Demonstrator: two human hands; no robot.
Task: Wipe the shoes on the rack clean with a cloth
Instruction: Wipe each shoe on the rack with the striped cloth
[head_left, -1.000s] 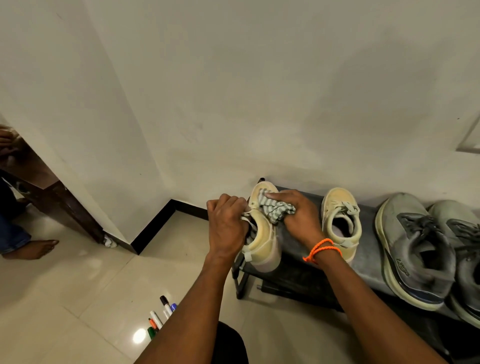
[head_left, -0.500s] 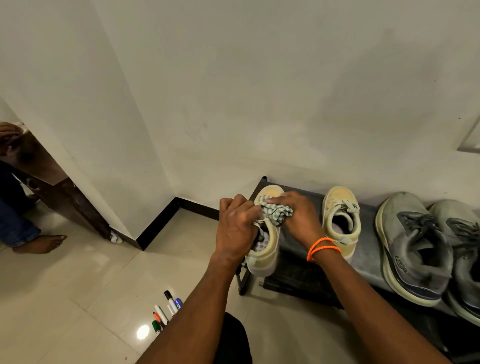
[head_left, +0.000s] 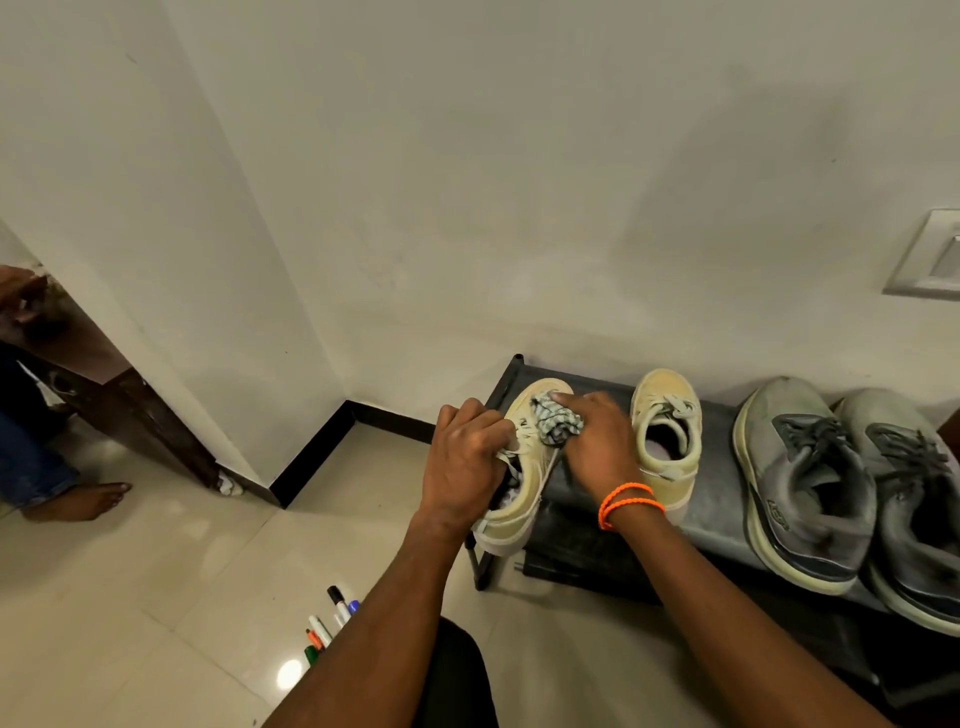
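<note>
My left hand (head_left: 465, 462) grips a pale yellow sneaker (head_left: 530, 470) by its collar, holding it tilted at the left end of the black shoe rack (head_left: 719, 512). Against the sneaker's upper near the toe, my right hand (head_left: 597, 447) presses a bunched striped grey cloth (head_left: 553, 423). An orange band circles my right wrist. The matching yellow sneaker (head_left: 665, 431) stands on the rack just to the right. Two grey sneakers (head_left: 802, 483) (head_left: 914, 499) sit further right on the same shelf.
Several marker pens (head_left: 330, 621) lie on the tiled floor by my left forearm. A wall corner with black skirting stands left of the rack. At the far left are a dark wooden table leg (head_left: 150, 421) and another person's bare foot (head_left: 78, 499). A wall switch plate (head_left: 930, 257) is at the right edge.
My right hand with the cloth has slid forward along the yellow sneaker toward its toe. My left hand keeps its grip on the shoe. The view has shifted slightly left.
</note>
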